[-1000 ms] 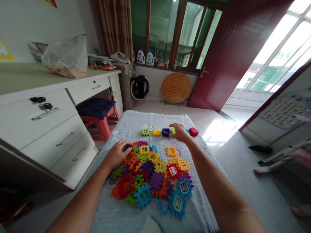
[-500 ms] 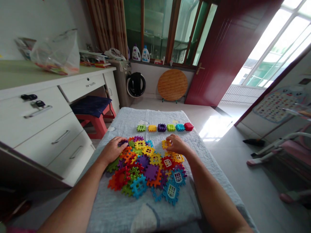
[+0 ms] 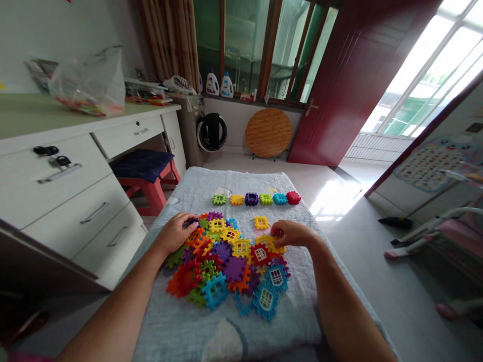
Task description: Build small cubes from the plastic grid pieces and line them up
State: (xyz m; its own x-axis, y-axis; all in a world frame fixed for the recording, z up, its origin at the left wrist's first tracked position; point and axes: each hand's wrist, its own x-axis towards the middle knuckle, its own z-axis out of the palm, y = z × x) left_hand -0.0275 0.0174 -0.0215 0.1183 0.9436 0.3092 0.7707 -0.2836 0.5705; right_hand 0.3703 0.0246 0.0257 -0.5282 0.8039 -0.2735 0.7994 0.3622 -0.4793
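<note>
A heap of colourful interlocking plastic tiles (image 3: 234, 269) with toothed edges lies on the cloth-covered table. At the heap's upper left, my left hand (image 3: 175, 234) is closed, with a dark purple tile (image 3: 191, 221) between thumb and fingers. My right hand (image 3: 294, 234) has its fingers curled down on a yellow tile (image 3: 270, 243) at the heap's right side; its fingertips are partly hidden. A separate yellow window tile (image 3: 260, 222) lies flat just beyond the heap. Past it stands a row of small assembled blocks, among them a purple block (image 3: 251, 199) and a red block (image 3: 293, 198).
The light blue cloth (image 3: 226, 334) covers the table. To the left are a white desk (image 3: 90, 201) with drawers and a red stool (image 3: 145, 173) with a dark seat. A washing machine (image 3: 192, 130), a round wooden tabletop (image 3: 268, 132) and a dark red door (image 3: 339, 90) are beyond.
My right hand has let go of the yellow window tile, leaving it on the cloth, and moved right and toward me onto another yellow tile. My left hand has stayed put.
</note>
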